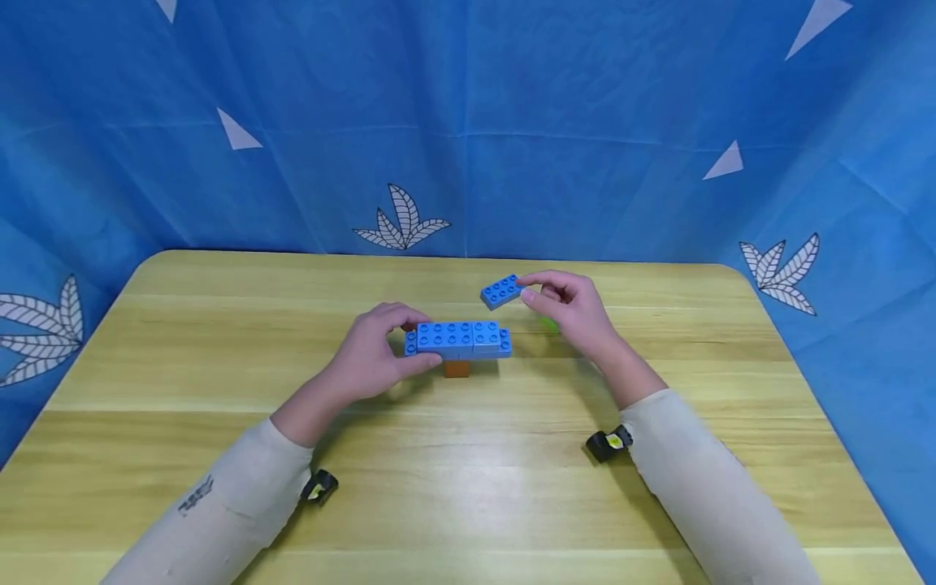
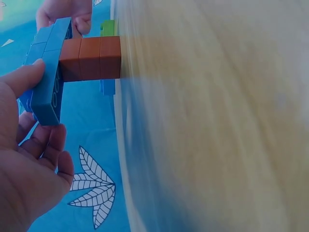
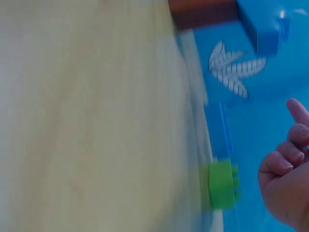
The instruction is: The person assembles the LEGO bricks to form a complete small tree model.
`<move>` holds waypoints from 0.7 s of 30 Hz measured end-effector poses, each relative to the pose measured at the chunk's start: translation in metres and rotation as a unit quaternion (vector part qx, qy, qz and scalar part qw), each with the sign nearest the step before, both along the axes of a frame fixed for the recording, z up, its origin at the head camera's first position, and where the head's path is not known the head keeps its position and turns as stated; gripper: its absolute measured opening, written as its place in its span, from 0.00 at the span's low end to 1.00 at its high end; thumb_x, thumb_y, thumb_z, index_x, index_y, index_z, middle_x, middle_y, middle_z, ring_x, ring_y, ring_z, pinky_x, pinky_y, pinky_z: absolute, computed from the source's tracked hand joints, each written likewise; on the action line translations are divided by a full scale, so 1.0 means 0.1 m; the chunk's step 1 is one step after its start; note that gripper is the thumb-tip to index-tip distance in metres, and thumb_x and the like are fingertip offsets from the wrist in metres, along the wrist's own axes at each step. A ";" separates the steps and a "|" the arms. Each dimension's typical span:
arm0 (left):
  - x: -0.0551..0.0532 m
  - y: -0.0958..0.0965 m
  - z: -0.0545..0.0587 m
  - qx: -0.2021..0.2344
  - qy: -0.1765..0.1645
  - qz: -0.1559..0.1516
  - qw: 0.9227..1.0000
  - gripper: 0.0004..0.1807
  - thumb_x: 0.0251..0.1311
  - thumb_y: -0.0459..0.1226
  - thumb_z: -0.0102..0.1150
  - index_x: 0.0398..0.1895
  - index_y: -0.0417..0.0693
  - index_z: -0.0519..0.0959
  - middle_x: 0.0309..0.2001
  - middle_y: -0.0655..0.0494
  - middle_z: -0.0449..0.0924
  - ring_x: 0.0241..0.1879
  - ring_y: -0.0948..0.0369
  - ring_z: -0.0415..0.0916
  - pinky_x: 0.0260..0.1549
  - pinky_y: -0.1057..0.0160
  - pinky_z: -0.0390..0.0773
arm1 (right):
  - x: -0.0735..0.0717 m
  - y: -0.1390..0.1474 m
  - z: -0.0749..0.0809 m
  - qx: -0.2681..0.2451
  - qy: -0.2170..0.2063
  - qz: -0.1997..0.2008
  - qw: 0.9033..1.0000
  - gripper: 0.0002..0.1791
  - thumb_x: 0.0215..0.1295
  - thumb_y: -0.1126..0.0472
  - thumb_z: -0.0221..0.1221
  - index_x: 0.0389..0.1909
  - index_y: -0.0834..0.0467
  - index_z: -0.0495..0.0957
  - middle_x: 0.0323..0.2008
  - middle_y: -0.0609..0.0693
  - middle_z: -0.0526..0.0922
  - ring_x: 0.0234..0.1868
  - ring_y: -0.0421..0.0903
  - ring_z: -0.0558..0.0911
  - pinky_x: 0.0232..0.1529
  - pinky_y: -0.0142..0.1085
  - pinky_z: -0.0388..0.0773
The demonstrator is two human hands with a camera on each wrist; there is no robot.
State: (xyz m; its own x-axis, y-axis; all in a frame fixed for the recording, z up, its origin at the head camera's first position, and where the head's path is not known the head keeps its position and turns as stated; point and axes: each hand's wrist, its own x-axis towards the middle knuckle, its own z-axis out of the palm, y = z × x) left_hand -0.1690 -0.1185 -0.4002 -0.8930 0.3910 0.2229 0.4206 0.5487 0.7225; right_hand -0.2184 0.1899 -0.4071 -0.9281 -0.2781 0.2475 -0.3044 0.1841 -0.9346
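My left hand (image 1: 369, 355) grips the left end of a blue beam built from toy building bricks (image 1: 455, 335), thumb at the near side and fingers behind. Below the beam, a stack of orange-brown bricks (image 2: 91, 59) reaches down to the table. To the right, my right hand (image 1: 574, 313) hovers with its index finger and thumb apart and nothing between them. Its index fingertip overlaps a loose blue brick (image 1: 500, 291) in the head view, but the right wrist view shows that brick (image 3: 218, 130) lower, on the table. A green brick (image 3: 222, 184) lies beside it, mostly hidden under the right hand in the head view.
The wooden table (image 1: 468, 479) has rounded far corners. Behind it hangs a blue cloth (image 1: 468, 97) with white leaf and triangle prints. Black wrist cameras sit at both sleeve cuffs.
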 end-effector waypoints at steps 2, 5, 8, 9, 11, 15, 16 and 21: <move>0.00 0.01 0.00 -0.002 0.001 0.001 1.000 0.23 0.52 0.43 0.77 0.50 0.46 0.83 0.43 0.60 0.80 0.45 0.58 0.71 0.47 0.51 0.72 | -0.10 0.04 0.00 0.027 -0.003 -0.011 1.000 0.15 0.68 0.66 0.63 0.53 0.68 0.81 0.21 0.51 0.58 0.21 0.46 0.55 0.25 0.37 0.57; -0.01 0.02 0.00 -0.004 0.000 0.002 1.000 0.23 0.52 0.43 0.77 0.50 0.46 0.83 0.43 0.60 0.80 0.45 0.58 0.71 0.47 0.50 0.72 | -0.25 0.08 -0.02 0.069 -0.010 -0.014 0.997 0.19 0.65 0.67 0.66 0.56 0.66 0.80 0.23 0.55 0.57 0.22 0.47 0.53 0.27 0.38 0.57; -0.01 0.02 0.00 -0.002 -0.001 0.001 1.000 0.23 0.52 0.43 0.77 0.50 0.46 0.83 0.43 0.60 0.80 0.45 0.58 0.71 0.47 0.50 0.72 | -0.37 0.09 -0.04 0.099 -0.019 -0.012 0.995 0.22 0.62 0.68 0.68 0.57 0.65 0.80 0.23 0.56 0.57 0.22 0.49 0.53 0.28 0.39 0.57; -0.01 0.02 0.00 -0.002 -0.001 0.001 1.000 0.23 0.52 0.43 0.77 0.51 0.46 0.83 0.43 0.60 0.80 0.45 0.58 0.71 0.47 0.50 0.72 | -0.42 0.09 -0.05 0.105 -0.022 -0.012 0.994 0.22 0.61 0.68 0.69 0.57 0.64 0.80 0.23 0.55 0.57 0.22 0.49 0.53 0.28 0.39 0.57; -0.01 0.02 0.00 -0.003 -0.001 0.002 1.000 0.24 0.52 0.44 0.77 0.51 0.46 0.83 0.43 0.60 0.81 0.44 0.58 0.71 0.47 0.51 0.72 | -0.48 0.09 -0.07 0.121 -0.029 -0.009 0.992 0.23 0.60 0.67 0.70 0.57 0.62 0.81 0.23 0.54 0.57 0.23 0.49 0.55 0.29 0.40 0.58; 0.00 0.01 0.01 -0.004 -0.002 0.005 1.000 0.24 0.52 0.44 0.77 0.51 0.47 0.83 0.43 0.60 0.80 0.44 0.58 0.71 0.47 0.51 0.72 | -0.59 0.08 -0.09 0.146 -0.047 0.001 0.988 0.24 0.57 0.64 0.73 0.56 0.57 0.82 0.25 0.52 0.59 0.26 0.51 0.58 0.35 0.41 0.62; 0.00 0.01 0.00 -0.005 -0.003 0.005 1.000 0.24 0.52 0.44 0.77 0.51 0.47 0.83 0.43 0.60 0.80 0.44 0.58 0.71 0.47 0.51 0.72 | -0.61 0.08 -0.09 0.149 -0.052 0.005 0.987 0.25 0.57 0.64 0.73 0.57 0.57 0.82 0.25 0.52 0.59 0.27 0.52 0.59 0.36 0.42 0.63; 0.00 0.01 0.01 0.000 -0.004 0.001 1.000 0.24 0.52 0.44 0.77 0.51 0.46 0.83 0.43 0.59 0.80 0.44 0.57 0.71 0.47 0.50 0.72 | -0.69 0.07 -0.16 0.171 -0.076 0.012 0.982 0.27 0.56 0.64 0.74 0.58 0.58 0.81 0.27 0.53 0.60 0.30 0.51 0.60 0.39 0.43 0.62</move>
State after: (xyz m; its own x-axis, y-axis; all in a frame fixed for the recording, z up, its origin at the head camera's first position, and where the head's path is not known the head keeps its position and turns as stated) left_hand -0.1694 -0.1173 -0.3990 -0.8957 0.3888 0.2157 0.4136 0.5504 0.7252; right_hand -0.2870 0.1964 -0.4226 -0.9390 -0.3439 -0.0056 -0.1741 0.4894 -0.8545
